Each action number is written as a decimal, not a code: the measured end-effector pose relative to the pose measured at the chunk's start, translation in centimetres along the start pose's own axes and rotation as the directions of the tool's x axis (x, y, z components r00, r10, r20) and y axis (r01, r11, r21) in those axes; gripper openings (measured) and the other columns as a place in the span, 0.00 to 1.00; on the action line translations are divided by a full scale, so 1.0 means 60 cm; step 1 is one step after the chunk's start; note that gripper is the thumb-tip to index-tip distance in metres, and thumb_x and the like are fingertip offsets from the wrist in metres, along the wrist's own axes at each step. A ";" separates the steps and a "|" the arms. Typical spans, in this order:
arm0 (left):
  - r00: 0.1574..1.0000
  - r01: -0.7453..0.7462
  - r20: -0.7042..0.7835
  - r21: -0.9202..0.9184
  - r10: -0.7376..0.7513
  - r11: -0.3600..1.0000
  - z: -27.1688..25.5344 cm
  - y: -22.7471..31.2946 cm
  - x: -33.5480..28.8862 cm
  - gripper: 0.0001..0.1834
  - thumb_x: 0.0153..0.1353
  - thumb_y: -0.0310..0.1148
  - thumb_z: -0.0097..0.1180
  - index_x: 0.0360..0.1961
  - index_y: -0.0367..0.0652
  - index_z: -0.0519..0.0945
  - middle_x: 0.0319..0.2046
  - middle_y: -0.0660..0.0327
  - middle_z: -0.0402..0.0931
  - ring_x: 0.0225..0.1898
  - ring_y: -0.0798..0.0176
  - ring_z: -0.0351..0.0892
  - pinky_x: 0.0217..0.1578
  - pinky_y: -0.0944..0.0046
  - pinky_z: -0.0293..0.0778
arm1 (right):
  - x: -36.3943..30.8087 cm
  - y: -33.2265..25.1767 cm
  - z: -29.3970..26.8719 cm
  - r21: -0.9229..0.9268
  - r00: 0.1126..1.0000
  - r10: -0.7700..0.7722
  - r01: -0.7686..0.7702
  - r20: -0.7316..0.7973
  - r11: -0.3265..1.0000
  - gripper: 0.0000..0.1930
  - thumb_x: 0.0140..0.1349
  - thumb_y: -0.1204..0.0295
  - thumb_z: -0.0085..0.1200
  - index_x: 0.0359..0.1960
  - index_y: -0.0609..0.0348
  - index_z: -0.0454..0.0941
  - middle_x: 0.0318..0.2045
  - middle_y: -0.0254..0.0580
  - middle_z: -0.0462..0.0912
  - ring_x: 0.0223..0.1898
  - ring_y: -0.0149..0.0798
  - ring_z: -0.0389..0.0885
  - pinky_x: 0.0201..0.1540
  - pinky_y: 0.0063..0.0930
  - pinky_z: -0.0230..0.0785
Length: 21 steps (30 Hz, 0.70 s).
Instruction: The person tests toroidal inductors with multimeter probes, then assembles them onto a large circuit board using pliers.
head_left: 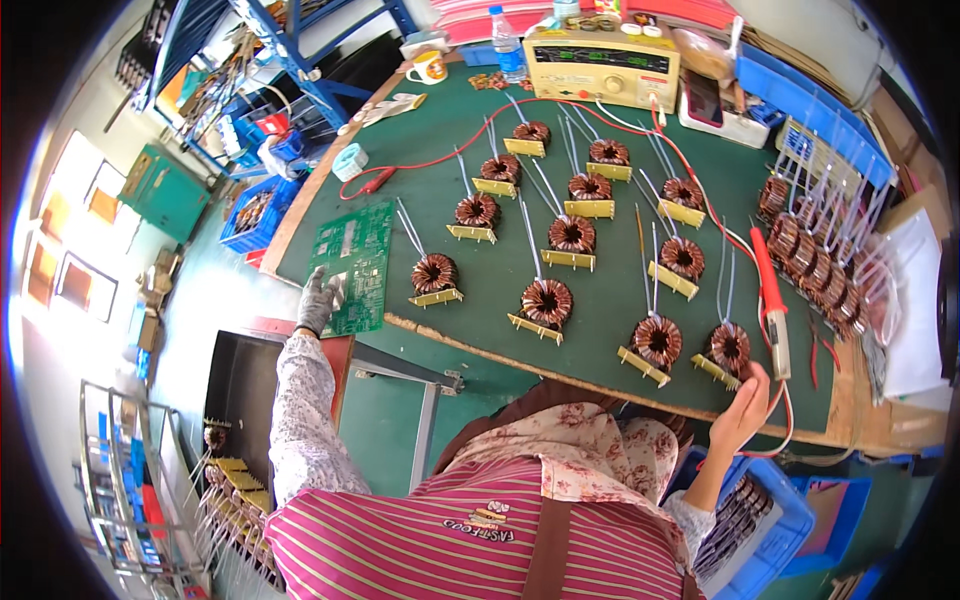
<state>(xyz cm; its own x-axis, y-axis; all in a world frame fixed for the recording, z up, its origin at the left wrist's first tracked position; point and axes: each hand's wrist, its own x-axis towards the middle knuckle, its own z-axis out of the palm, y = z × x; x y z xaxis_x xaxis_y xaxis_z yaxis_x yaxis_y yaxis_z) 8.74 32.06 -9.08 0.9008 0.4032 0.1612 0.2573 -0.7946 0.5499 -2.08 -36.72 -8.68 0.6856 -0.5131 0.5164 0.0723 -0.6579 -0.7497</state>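
My left hand [317, 303], in a grey glove, lies on a green circuit board [362, 262] at the left edge of the bench, fingers stretched out. At the front right my bare right hand [740, 412] has its fingers closed at the lower edge of a copper-wound toroidal coil [729, 347] on a small yellow base; the thumb is partly hidden. Beside it stands another toroidal coil [656, 342]. Several more such coils, each with long pale leads, stand in rows across the green mat [480, 330]; one coil [434, 275] is nearest the board.
A red-and-white test probe [772, 300] lies right of the coils, its cable running to a beige bench meter [602, 68]. More coils [820, 265] are piled at the right. A bottle [507, 48] and a mug [428, 68] stand behind. A blue bin [765, 540] sits below the bench.
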 end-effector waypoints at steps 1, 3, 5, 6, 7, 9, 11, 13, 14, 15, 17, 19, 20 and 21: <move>0.996 0.089 -0.005 0.083 -0.089 0.993 -0.001 -0.013 -0.011 0.33 0.58 0.50 0.51 0.60 0.42 0.62 0.54 0.46 0.67 0.55 0.47 0.67 0.53 0.56 0.64 | -0.001 0.004 0.002 -0.010 1.000 -0.016 0.016 -0.003 1.000 0.14 0.65 0.72 0.37 0.43 0.70 0.72 0.40 0.51 0.77 0.42 0.45 0.75 0.48 0.32 0.63; 0.964 0.264 -0.094 0.250 -0.248 0.932 -0.036 -0.130 -0.033 0.41 0.57 0.59 0.45 0.64 0.44 0.56 0.58 0.44 0.60 0.59 0.43 0.60 0.58 0.52 0.57 | 0.006 -0.002 0.002 0.008 0.998 -0.053 0.053 0.034 0.999 0.15 0.65 0.71 0.36 0.43 0.71 0.72 0.39 0.51 0.76 0.41 0.45 0.74 0.47 0.32 0.64; 0.961 0.257 -0.030 0.451 -0.273 0.855 -0.037 -0.175 -0.053 0.44 0.56 0.64 0.40 0.65 0.43 0.52 0.60 0.42 0.57 0.60 0.39 0.56 0.59 0.49 0.54 | 0.007 -0.004 0.001 0.036 0.996 -0.043 0.041 0.077 0.999 0.15 0.65 0.71 0.36 0.44 0.71 0.71 0.39 0.51 0.76 0.40 0.46 0.74 0.47 0.32 0.63; 0.985 0.104 0.044 0.631 -0.169 0.769 -0.031 -0.156 -0.052 0.45 0.55 0.64 0.39 0.65 0.43 0.51 0.60 0.42 0.56 0.60 0.38 0.56 0.59 0.49 0.54 | 0.007 -0.002 0.003 0.027 0.997 -0.043 0.041 0.066 0.999 0.16 0.65 0.70 0.36 0.44 0.71 0.71 0.39 0.51 0.76 0.40 0.46 0.74 0.46 0.33 0.63; 0.961 0.221 0.005 0.581 -0.276 0.783 -0.017 -0.135 -0.051 0.46 0.55 0.65 0.38 0.65 0.42 0.50 0.60 0.40 0.56 0.60 0.37 0.56 0.59 0.49 0.54 | 0.005 -0.001 0.004 0.020 0.998 -0.044 0.043 0.055 0.999 0.16 0.65 0.70 0.36 0.44 0.71 0.71 0.39 0.51 0.75 0.40 0.46 0.74 0.46 0.33 0.63; 0.926 0.374 -0.120 0.431 -0.358 0.821 -0.016 -0.044 -0.053 0.47 0.54 0.64 0.44 0.66 0.42 0.50 0.60 0.40 0.55 0.59 0.38 0.57 0.58 0.51 0.56 | 0.006 0.005 0.000 0.013 0.998 -0.042 0.041 0.056 0.999 0.16 0.65 0.70 0.36 0.44 0.71 0.71 0.39 0.51 0.75 0.41 0.46 0.74 0.47 0.33 0.63; 0.791 0.574 -0.232 -0.037 -0.565 0.818 -0.022 -0.071 -0.056 0.45 0.56 0.59 0.50 0.65 0.42 0.51 0.57 0.45 0.61 0.57 0.47 0.63 0.56 0.56 0.60 | 0.006 0.004 0.003 0.005 0.996 -0.074 0.074 0.047 0.997 0.16 0.65 0.70 0.35 0.45 0.71 0.71 0.41 0.52 0.75 0.42 0.47 0.73 0.47 0.34 0.63; 0.872 0.459 -0.049 -0.259 -0.486 0.850 -0.018 0.019 -0.085 0.41 0.58 0.55 0.50 0.65 0.43 0.52 0.55 0.47 0.64 0.55 0.51 0.64 0.54 0.59 0.62 | 0.005 0.004 0.001 -0.014 0.997 -0.064 0.064 0.034 0.998 0.16 0.65 0.70 0.35 0.45 0.71 0.71 0.41 0.52 0.75 0.42 0.47 0.73 0.47 0.34 0.63; 0.928 0.358 0.088 -0.480 -0.362 0.801 -0.029 0.033 -0.103 0.38 0.60 0.52 0.50 0.65 0.43 0.53 0.53 0.50 0.67 0.54 0.56 0.66 0.53 0.61 0.63 | 0.004 0.004 0.001 -0.011 0.998 -0.060 0.060 0.030 0.998 0.16 0.65 0.70 0.36 0.45 0.71 0.71 0.41 0.52 0.75 0.42 0.47 0.74 0.48 0.34 0.63; 0.962 0.247 0.023 -0.495 -0.272 0.833 -0.034 -0.004 -0.107 0.32 0.63 0.45 0.49 0.63 0.42 0.57 0.45 0.57 0.72 0.43 0.66 0.71 0.42 0.68 0.69 | 0.002 0.006 0.003 0.018 0.998 -0.051 0.051 0.034 0.999 0.16 0.66 0.70 0.35 0.45 0.72 0.71 0.41 0.52 0.75 0.42 0.46 0.74 0.48 0.34 0.63; 0.912 0.400 0.188 -0.602 -0.364 0.691 -0.044 -0.027 -0.125 0.30 0.63 0.44 0.50 0.61 0.41 0.60 0.38 0.63 0.75 0.27 0.74 0.70 0.25 0.75 0.68 | 0.002 0.011 0.006 0.005 0.998 -0.057 0.057 0.024 0.998 0.16 0.66 0.70 0.35 0.45 0.71 0.71 0.41 0.52 0.75 0.42 0.46 0.74 0.48 0.33 0.63; 0.910 0.388 0.200 -0.722 -0.364 0.573 -0.034 0.033 -0.155 0.29 0.63 0.45 0.49 0.61 0.42 0.60 0.36 0.64 0.75 0.24 0.76 0.69 0.22 0.77 0.66 | 0.001 0.019 0.004 -0.029 0.998 -0.064 0.064 0.007 0.998 0.16 0.66 0.70 0.35 0.45 0.71 0.71 0.41 0.51 0.76 0.42 0.45 0.74 0.49 0.32 0.63; 0.923 0.349 0.177 -0.758 -0.342 0.551 -0.031 0.052 -0.172 0.29 0.63 0.45 0.49 0.61 0.42 0.61 0.36 0.64 0.75 0.25 0.75 0.70 0.22 0.77 0.67 | 0.002 0.023 0.005 -0.037 0.998 -0.062 0.062 0.000 0.997 0.16 0.66 0.70 0.35 0.45 0.71 0.71 0.41 0.51 0.76 0.42 0.45 0.74 0.49 0.32 0.63; 0.931 0.319 0.133 -0.750 -0.340 0.580 -0.029 0.058 -0.187 0.29 0.64 0.44 0.48 0.61 0.42 0.60 0.37 0.64 0.75 0.26 0.77 0.69 0.26 0.79 0.68 | 0.001 0.023 0.007 -0.038 0.998 -0.061 0.060 -0.006 0.997 0.16 0.67 0.70 0.36 0.45 0.71 0.71 0.41 0.51 0.76 0.42 0.44 0.74 0.49 0.31 0.63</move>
<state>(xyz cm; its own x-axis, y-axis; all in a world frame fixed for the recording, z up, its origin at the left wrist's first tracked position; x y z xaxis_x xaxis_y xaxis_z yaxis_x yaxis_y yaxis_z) -1.10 25.56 -7.56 0.7978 0.5851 -0.1458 0.1740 0.0081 0.9847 -1.64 -37.44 -9.82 0.6753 -0.4758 0.5635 0.0857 -0.7082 -0.7007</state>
